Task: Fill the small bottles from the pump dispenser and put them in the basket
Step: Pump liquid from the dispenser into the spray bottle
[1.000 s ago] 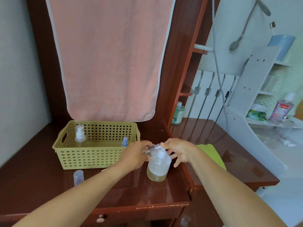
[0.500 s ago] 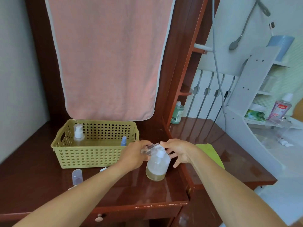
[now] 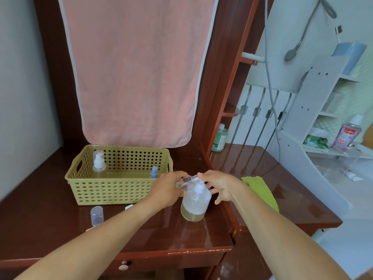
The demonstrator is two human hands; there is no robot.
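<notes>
So that soap (image 3: 191, 216) goes in, the left hand (image 3: 167, 188) grips a bottle (image 3: 186, 181) at the pump (image 3: 195, 201), which the loose right hand (image 3: 221, 184) presses.

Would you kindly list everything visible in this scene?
pump dispenser: one, clear, yellowish liquid low inside, desk centre
small bottle: one, clear, at the dispenser's nozzle
basket: one, olive-green, desk left
pump-top bottle: one, clear with white top, in basket, left
spray bottle: one, blue, in basket, right
cap: one, clear, desk before basket
towel: one, pink, hanging behind basket
cloth: one, green, desk right side
green bottle: one, green, desk back right
pink bottle: one, pink, shelf far right
desk: one, dark red
left hand: one, grips small bottle
right hand: one, touches dispenser's pump head
</notes>
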